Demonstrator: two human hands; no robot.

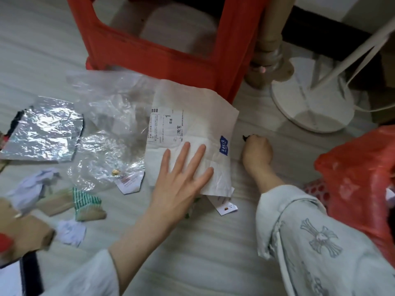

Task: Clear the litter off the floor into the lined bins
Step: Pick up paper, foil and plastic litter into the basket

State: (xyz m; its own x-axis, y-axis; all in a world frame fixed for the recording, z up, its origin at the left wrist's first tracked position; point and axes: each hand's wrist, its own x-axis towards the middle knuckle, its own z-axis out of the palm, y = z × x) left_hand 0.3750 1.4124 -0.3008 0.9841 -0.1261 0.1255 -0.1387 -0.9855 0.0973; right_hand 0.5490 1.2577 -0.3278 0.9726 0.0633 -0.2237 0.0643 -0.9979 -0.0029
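Note:
A white mailer bag (188, 116) with a printed label and a blue logo lies on the pale floor in the middle. My left hand (179, 180) rests flat on its lower part, fingers straight and spread. To its right, my right hand (257, 151) is curled on the floor and pinches a small black scrap (245, 137) at its fingertips. A bin lined with a red bag (361, 180) stands at the right edge. Clear plastic film (111, 124) and a silver foil wrapper (42, 133) lie to the left.
A red plastic stool (162, 45) stands behind the litter, with a beige table leg (271, 52) and a white fan base (312, 103) to its right. Crumpled tissues (32, 189), a green striped packet (87, 204), small paper tags (226, 207) and brown cardboard (25, 236) lie lower left.

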